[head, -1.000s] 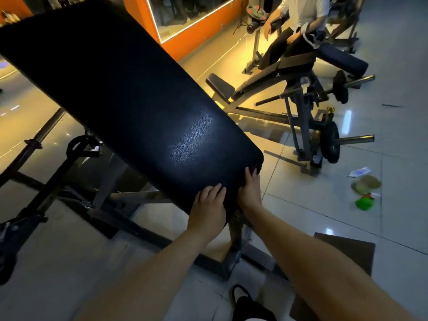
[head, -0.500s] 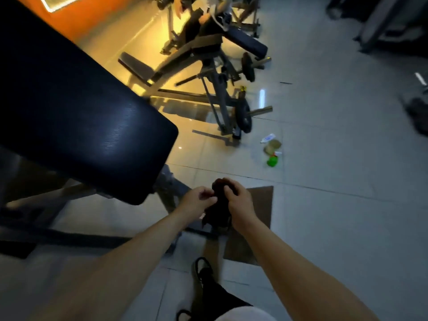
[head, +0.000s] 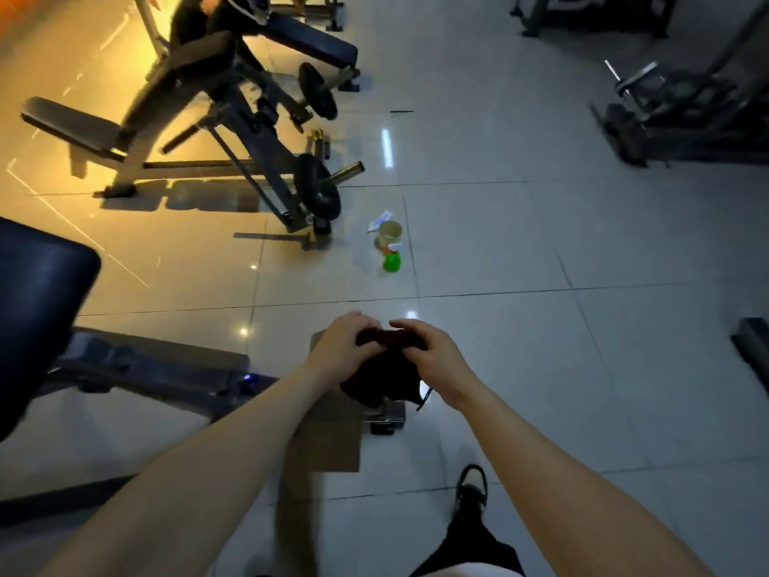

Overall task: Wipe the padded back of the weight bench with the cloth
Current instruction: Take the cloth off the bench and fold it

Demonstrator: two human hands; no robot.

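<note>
A dark, crumpled cloth hangs between my two hands over the tiled floor. My left hand grips its upper left part and my right hand grips its upper right part. The black padded back of the weight bench shows only as a rounded end at the left edge, well apart from both hands. Its metal base frame runs along the floor toward my hands.
A brown mat lies on the floor under my hands. A green spray bottle, a round tin and a small tube stand further ahead. Another bench machine with weight plates is at upper left; more equipment at upper right.
My hands left the end of the bench pad and now hold the cloth in front of me. The view has swung right, so the pad has slid to the left edge.
</note>
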